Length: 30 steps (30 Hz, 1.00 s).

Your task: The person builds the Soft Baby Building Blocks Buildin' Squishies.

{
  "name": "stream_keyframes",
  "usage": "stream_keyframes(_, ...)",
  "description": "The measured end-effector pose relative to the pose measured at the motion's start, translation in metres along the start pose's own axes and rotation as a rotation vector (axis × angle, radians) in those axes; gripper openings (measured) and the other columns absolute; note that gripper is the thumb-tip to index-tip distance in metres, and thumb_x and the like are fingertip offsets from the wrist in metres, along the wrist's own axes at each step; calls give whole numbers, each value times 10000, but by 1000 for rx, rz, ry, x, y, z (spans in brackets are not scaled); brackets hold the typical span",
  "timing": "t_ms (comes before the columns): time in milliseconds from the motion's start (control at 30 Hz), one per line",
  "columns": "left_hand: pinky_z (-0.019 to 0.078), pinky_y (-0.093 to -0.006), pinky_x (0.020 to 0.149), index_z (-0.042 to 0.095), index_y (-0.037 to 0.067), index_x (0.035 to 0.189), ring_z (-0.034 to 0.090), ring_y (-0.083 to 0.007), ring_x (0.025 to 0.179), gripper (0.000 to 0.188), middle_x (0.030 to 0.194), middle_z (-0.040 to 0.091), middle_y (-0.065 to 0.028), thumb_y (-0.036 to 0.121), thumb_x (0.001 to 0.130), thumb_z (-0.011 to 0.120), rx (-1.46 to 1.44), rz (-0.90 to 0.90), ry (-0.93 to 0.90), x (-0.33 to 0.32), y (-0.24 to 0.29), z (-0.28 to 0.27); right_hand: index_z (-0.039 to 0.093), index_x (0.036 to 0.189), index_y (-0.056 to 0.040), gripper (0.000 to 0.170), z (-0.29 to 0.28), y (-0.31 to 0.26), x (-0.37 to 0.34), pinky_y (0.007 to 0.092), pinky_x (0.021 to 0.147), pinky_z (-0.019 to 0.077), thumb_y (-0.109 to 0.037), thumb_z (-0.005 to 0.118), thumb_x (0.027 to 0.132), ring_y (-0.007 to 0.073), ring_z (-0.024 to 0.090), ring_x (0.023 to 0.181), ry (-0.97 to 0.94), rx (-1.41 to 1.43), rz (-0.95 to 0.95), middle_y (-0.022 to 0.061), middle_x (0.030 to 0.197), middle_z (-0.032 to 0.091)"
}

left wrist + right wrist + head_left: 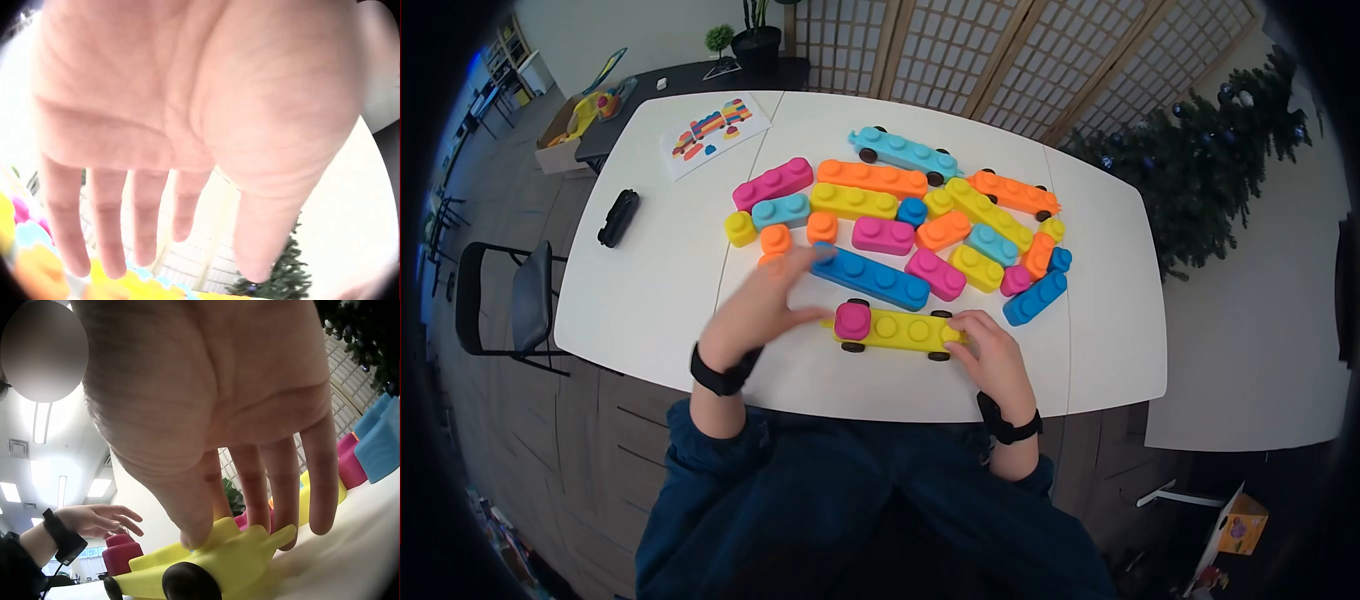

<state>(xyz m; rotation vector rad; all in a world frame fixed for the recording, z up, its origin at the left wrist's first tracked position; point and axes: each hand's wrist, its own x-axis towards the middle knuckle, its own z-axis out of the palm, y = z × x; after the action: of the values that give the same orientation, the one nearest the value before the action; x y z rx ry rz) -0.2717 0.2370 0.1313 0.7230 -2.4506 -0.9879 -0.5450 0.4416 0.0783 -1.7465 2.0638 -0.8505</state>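
Note:
A yellow wheeled base [903, 331] lies near the front edge, a pink one-stud brick [852, 321] on its left end. My right hand [997, 362] holds its right end; in the right wrist view the thumb and fingers of that hand [219, 394] straddle the end of the yellow base [240, 559]. My left hand [758, 312] is open, holding nothing, its fingers spread between orange bricks and the left end of a long blue brick [870, 275]. The left wrist view shows the palm [187, 106] with its fingers extended.
Behind lie several loose bricks, among them a yellow one [855, 201] and an orange one [870, 178]. Light blue [905, 152] and orange [1012, 194] wheeled bases stand farther back. A printed picture sheet [690, 160] and a black case [619, 218] lie at the left.

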Motion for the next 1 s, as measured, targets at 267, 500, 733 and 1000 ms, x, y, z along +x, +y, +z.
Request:
stream_keyframes(267,552,-432,921,675,22,1187,673,-371,1072,344,1124,702,-185,72,855,749,399,-204,356,54,-132,-55,671,1109,-46,274,4,4,-1,374,841,564,-127,772,868,319,692,1000,34,-47,-49,83,1149,677)
stream_keyframes(500,573,-443,866,727,-4,1023,691,-373,959,258,1007,709,-182,127,808,782,543,-287,261,75,-160,-50,676,1108,-69,262,3,5,-3,375,796,571,-147,766,874,302,695,951,58,-75,-58,60,1130,670)
stream_keyframes(733,581,-437,838,697,-6,1041,694,-377,921,280,1046,699,-188,128,810,780,593,-304,258,70,-136,-60,683,1109,-70,262,3,5,-4,375,788,573,-148,767,874,300,694,929,78,-97,-71,63,1116,671)
stream_keyframes(1000,605,-391,833,637,11,1123,696,-351,974,251,1082,676,-156,57,895,733,218,-40,500,37,-41,-51,681,1121,-41,283,1,-1,-4,377,857,563,-124,775,868,325,691,997,24,-72,-12,95,1139,682)
